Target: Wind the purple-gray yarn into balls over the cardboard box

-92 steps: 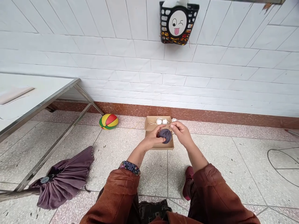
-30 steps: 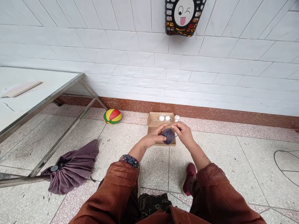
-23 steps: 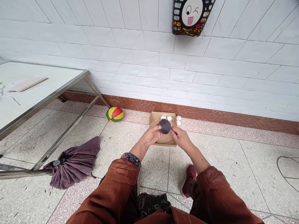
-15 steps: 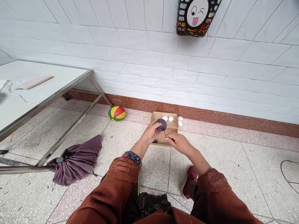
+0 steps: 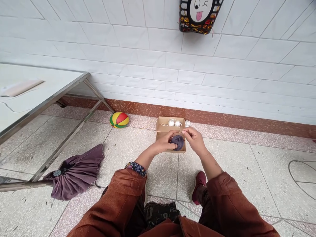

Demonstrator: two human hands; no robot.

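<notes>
My left hand (image 5: 166,143) is closed round a dark grey-purple ball of yarn (image 5: 178,142), its thumb across the front. My right hand (image 5: 195,140) pinches the yarn strand just above and to the right of the ball. Both hands are over an open cardboard box (image 5: 160,122) on the floor. Two small white balls of yarn (image 5: 174,123) with loose ends lie in the far part of the box. Much of the box's near part is hidden behind the hands and the ball.
White yarn balls (image 5: 188,123) lie outside the box by the wall. To the left are a striped ball (image 5: 119,119), a folded purple umbrella (image 5: 77,172) and a metal-framed table (image 5: 84,76). A black basket (image 5: 197,28) hangs on the wall. A wire ring (image 5: 292,172) rests at the right.
The yarn ball has come down and to the right, turned in my left hand. My right hand has moved up beside its top. The whole view has shifted slightly.
</notes>
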